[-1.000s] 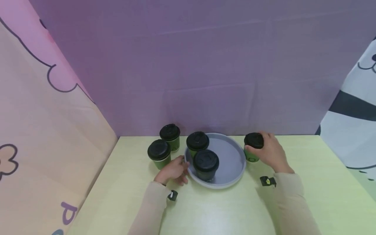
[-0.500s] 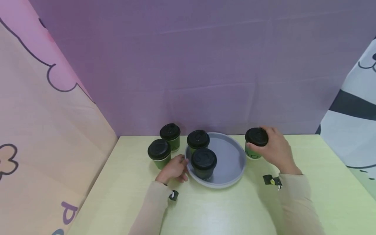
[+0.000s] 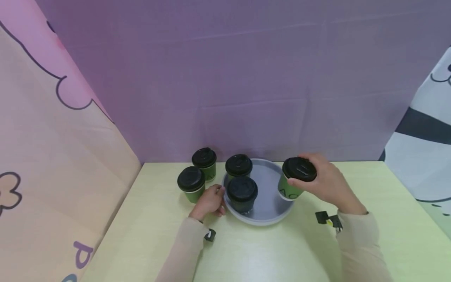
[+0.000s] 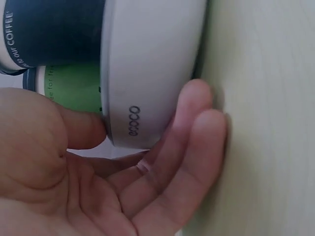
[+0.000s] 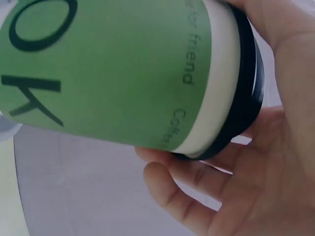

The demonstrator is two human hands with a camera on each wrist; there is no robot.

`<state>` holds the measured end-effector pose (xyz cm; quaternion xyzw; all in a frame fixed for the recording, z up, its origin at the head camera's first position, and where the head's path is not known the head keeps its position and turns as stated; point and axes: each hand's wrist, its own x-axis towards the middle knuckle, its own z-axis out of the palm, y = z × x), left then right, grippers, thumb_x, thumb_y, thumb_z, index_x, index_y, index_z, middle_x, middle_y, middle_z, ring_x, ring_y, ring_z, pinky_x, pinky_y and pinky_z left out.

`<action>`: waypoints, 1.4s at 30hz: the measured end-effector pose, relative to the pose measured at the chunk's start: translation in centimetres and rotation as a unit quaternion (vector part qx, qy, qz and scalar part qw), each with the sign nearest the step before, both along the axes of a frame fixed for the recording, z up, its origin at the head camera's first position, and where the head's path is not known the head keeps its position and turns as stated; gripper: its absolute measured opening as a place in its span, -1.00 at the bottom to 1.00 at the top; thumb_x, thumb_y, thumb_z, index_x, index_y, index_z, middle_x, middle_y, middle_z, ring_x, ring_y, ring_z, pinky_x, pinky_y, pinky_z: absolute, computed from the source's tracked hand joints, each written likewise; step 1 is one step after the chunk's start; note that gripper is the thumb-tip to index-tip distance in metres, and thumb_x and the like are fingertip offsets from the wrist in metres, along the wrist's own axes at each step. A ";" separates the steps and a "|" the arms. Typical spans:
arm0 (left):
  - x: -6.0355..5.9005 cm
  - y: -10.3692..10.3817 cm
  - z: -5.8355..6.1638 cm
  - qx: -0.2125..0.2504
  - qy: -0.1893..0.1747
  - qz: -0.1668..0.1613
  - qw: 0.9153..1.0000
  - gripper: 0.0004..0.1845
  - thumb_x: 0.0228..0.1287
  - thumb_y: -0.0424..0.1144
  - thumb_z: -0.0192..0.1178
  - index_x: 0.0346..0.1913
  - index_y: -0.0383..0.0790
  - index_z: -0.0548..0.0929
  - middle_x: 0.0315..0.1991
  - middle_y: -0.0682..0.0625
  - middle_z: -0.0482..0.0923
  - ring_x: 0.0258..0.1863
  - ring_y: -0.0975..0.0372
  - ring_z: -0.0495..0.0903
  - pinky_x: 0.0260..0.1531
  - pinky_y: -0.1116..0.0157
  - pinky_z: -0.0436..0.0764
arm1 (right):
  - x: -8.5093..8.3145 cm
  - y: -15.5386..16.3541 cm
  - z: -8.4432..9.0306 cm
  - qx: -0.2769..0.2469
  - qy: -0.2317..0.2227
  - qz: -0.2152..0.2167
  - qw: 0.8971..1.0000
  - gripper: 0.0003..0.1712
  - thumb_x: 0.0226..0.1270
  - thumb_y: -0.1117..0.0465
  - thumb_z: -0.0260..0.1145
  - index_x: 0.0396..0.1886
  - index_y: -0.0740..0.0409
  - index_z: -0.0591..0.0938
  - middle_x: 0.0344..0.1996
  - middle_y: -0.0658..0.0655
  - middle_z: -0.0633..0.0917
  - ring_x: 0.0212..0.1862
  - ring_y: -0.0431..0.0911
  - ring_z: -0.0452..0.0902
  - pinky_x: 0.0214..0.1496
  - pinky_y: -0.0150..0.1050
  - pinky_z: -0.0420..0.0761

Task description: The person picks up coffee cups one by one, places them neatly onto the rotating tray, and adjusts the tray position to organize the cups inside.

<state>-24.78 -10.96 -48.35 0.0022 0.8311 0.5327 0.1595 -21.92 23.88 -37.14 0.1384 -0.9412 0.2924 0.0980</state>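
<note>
My right hand (image 3: 325, 183) grips a green paper cup with a black lid (image 3: 295, 179), lifted and tilted over the right rim of a round grey tray (image 3: 273, 196). The right wrist view shows that cup (image 5: 113, 73) close up, with the right hand (image 5: 256, 167) curled round its lid end. My left hand (image 3: 213, 199) holds the tray's left rim. In the left wrist view the thumb lies on the tray rim (image 4: 147, 64) and the fingers (image 4: 192, 147) curl under it. Two lidded cups stand on the tray, one at the back (image 3: 239, 167) and one at the front (image 3: 242, 192).
Two more lidded green cups (image 3: 204, 161) (image 3: 191, 183) stand on the yellow-green table (image 3: 264, 250) left of the tray. A purple backdrop closes the far edge. A pink-orange curtain hangs at the left and a white printed one at the right.
My right hand has lifted its cup off the table right of the tray and carried it left over the tray's right rim. The left hand has stayed on the tray's rim.
</note>
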 end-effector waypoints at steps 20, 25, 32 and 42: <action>0.6 -0.9 1.4 -0.001 -0.045 -0.091 0.995 -0.42 0.62 -0.22 -0.08 0.57 -0.29 0.14 -0.19 -0.25 0.65 -0.58 0.13 0.67 -0.52 0.17 0.72 | 0.1 -2.0 -0.7 0.001 0.000 0.107 0.994 -0.06 0.03 -0.13 0.65 0.37 0.11 0.48 0.16 0.09 0.61 0.08 0.00 0.58 0.10 0.06 0.61; 0.5 -0.9 1.1 0.001 -0.044 -0.077 0.996 -0.43 0.64 -0.23 -0.10 0.59 -0.25 0.13 -0.19 -0.26 0.65 -0.56 0.11 0.69 -0.49 0.15 0.74 | -0.1 -2.8 -1.2 0.019 0.006 0.129 0.991 -0.06 0.01 -0.09 0.66 0.38 0.09 0.50 0.22 0.09 0.62 0.13 0.00 0.57 0.13 0.06 0.59; 0.5 -1.0 0.6 0.004 -0.023 -0.067 0.997 -0.50 0.65 -0.22 -0.14 0.52 -0.30 0.24 -0.22 -0.29 0.64 -0.54 0.03 0.71 -0.51 0.13 0.74 | 0.2 -3.8 -1.5 0.045 -0.012 0.149 0.988 -0.06 0.07 -0.10 0.62 0.39 0.18 0.49 0.19 0.17 0.64 0.12 0.03 0.59 0.12 0.07 0.61; 0.3 -0.5 0.4 -0.011 0.003 -0.041 0.999 -0.52 0.68 -0.18 -0.17 0.48 -0.34 0.28 -0.31 -0.26 0.65 -0.60 0.07 0.70 -0.56 0.17 0.73 | 0.5 -4.9 -1.6 0.068 -0.016 0.166 0.984 -0.05 0.08 -0.09 0.61 0.39 0.23 0.48 0.25 0.21 0.62 0.20 0.08 0.57 0.18 0.09 0.60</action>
